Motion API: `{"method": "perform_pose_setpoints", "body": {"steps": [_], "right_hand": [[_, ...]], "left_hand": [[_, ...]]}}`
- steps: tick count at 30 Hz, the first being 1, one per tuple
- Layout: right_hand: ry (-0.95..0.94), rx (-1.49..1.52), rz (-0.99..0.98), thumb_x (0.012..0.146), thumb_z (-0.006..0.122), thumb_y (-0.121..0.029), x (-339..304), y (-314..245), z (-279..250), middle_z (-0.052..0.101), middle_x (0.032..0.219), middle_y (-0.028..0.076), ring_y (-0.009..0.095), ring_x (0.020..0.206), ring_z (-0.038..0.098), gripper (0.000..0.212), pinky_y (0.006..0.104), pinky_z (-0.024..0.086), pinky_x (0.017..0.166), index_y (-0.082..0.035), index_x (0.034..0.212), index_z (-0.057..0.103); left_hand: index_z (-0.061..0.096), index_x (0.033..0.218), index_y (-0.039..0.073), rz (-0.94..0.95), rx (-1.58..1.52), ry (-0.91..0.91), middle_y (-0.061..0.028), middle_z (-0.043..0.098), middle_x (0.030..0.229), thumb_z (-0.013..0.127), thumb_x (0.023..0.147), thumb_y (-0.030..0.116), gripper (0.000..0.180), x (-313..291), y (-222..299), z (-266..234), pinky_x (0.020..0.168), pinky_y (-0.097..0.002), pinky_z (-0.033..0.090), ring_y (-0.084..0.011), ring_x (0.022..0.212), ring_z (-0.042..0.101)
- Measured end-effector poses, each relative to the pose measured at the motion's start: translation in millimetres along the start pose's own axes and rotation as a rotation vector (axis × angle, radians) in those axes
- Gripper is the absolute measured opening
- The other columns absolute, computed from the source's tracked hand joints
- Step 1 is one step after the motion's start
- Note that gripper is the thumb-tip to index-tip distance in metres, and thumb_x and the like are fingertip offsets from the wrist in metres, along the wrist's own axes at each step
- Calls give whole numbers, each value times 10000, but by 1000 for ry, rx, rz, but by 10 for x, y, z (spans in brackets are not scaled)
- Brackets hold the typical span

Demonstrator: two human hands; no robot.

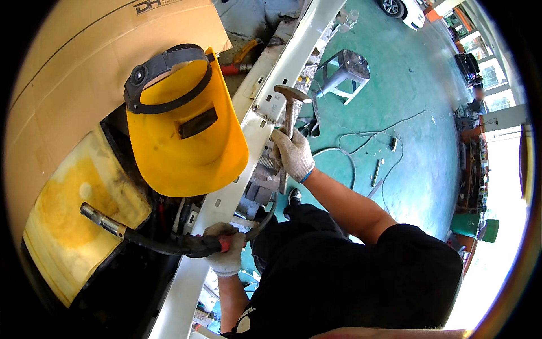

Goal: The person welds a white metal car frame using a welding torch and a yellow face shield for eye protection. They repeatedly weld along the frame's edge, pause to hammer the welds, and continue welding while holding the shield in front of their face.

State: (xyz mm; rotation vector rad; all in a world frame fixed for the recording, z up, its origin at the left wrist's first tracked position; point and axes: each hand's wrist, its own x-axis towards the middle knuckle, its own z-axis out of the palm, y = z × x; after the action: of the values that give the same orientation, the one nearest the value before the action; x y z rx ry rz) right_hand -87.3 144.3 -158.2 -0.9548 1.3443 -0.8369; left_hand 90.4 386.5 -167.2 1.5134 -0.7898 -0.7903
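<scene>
My gloved left hand (226,248) grips the handle of a black welding torch (155,242), whose metal nozzle points left over a yellowed plastic tank. In my gloved right hand (293,153), the fingers wrap round the shaft of a hammer (290,116). The hammer's head is up, just beside a long, pale metal beam (257,138) that runs slantwise between me and the vehicle bay. A yellow welding mask (197,141) with a black headband lies past the beam, inner side up. Part of the hammer's handle is hidden by my right glove.
Cardboard (73,73) covers the upper left, beyond the yellowed tank (84,203). An orange-handled tool (245,51) lies near the beam's far end. On the green floor stand a grey stool (345,73) and a loose hose (353,161). A white car (406,11) is parked far off.
</scene>
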Motion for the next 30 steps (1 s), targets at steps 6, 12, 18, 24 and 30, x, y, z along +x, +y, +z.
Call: {"method": "perform_pose_setpoints", "body": {"steps": [6,12,18,24,30], "right_hand": [[-40,-86,-15,1028,615,-300,136,-68,-103,591,665,28,125,502,552,259,302,460,463,-42,1014,622],[-172,-217,-162,1039,610,-310,338,-118,-288,645,750,44,133,648,606,295,335,506,597,-18,1072,640],[-379,-417,-257,1011,639,-399,403,-160,-829,666,772,144,247,724,684,413,413,536,680,-18,1171,650],[-610,-490,-62,956,717,-453,-11,454,-2078,697,918,183,282,837,705,596,422,552,782,-27,1352,583],[-1062,-473,-114,863,818,-423,-124,748,-2791,693,1196,199,275,1020,687,909,408,538,916,-43,1590,428]], "left_hand": [[634,1136,2,-6,19,35,-110,698,953,744,772,-36,382,-26,-4,30,805,-376,600,-217,836,708],[625,1161,-2,8,25,53,-119,710,959,779,833,41,364,-49,-51,40,796,-390,607,-243,830,725],[657,1107,24,-46,-106,171,-99,712,942,783,884,74,261,-390,141,564,801,-384,592,-220,819,701],[713,1047,67,-240,282,-76,-52,719,928,876,817,97,283,-1400,-255,1871,760,-335,568,-146,810,675],[696,1008,38,-428,457,-122,-38,707,873,868,851,197,282,-1386,239,2849,758,-349,557,-150,831,672]]}}
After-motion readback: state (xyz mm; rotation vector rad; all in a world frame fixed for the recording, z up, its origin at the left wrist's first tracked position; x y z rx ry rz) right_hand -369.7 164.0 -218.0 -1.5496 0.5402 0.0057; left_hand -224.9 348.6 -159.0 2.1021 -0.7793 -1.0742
